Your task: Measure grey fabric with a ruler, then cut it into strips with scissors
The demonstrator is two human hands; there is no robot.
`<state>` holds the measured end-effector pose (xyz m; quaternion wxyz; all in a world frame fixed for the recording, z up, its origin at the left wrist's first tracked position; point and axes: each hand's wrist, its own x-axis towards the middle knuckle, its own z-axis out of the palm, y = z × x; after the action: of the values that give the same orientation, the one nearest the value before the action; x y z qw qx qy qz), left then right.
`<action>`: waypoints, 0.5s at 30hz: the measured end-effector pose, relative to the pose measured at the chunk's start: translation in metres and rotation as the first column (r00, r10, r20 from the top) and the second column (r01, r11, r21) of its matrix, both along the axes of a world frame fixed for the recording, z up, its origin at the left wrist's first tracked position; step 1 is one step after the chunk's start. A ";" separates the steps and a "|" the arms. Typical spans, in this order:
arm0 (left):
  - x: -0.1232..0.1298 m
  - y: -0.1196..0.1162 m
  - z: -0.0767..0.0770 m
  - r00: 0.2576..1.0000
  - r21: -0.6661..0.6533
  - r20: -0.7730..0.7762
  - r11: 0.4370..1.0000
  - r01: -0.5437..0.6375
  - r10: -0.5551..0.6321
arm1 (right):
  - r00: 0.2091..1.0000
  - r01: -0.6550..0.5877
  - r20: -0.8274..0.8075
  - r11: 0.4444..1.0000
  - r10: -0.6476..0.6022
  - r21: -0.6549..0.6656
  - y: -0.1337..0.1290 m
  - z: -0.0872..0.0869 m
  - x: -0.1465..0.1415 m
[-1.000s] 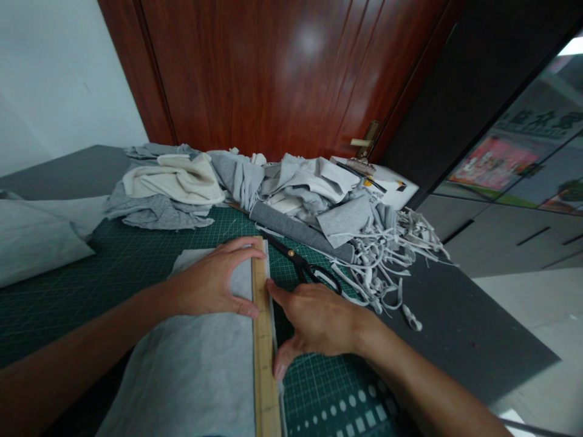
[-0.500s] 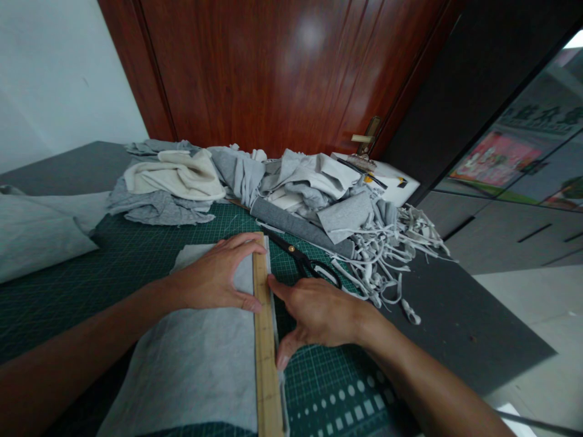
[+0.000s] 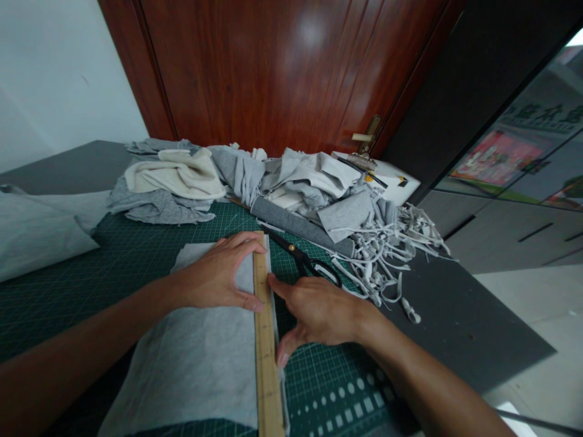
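A wooden ruler (image 3: 267,364) lies lengthwise along the right edge of a piece of light grey fabric (image 3: 204,364). My left hand (image 3: 221,273) rests on the fabric, thumb and fingers spread, with their tips on the ruler's upper part. On the other side, my right hand (image 3: 314,312) has its thumb and index finger apart, both tips against the ruler's right edge and the narrow fabric strip there. Its other fingers are tucked out of sight. Black-handled scissors (image 3: 303,258) lie just beyond my right hand.
Under everything is a green cutting mat (image 3: 59,303) on a dark grey table (image 3: 460,328). Behind sit a cream folded cloth (image 3: 182,176), a heap of grey fabric scraps (image 3: 314,176), a dark grey fabric roll (image 3: 296,224) and tangled strips (image 3: 382,261). More cloth (image 3: 40,230) lies left.
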<state>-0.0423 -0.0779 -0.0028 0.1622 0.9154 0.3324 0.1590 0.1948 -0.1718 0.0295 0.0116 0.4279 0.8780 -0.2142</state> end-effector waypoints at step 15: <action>0.001 -0.002 0.003 1.000 -0.034 0.004 0.999 -0.007 0.008 | 1.000 0.011 -0.003 1.000 -0.011 -0.011 0.000 0.002 0.000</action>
<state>-0.0415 -0.0799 -0.0003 0.1777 0.9109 0.3381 0.1561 0.1949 -0.1723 0.0313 0.0115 0.4322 0.8745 -0.2199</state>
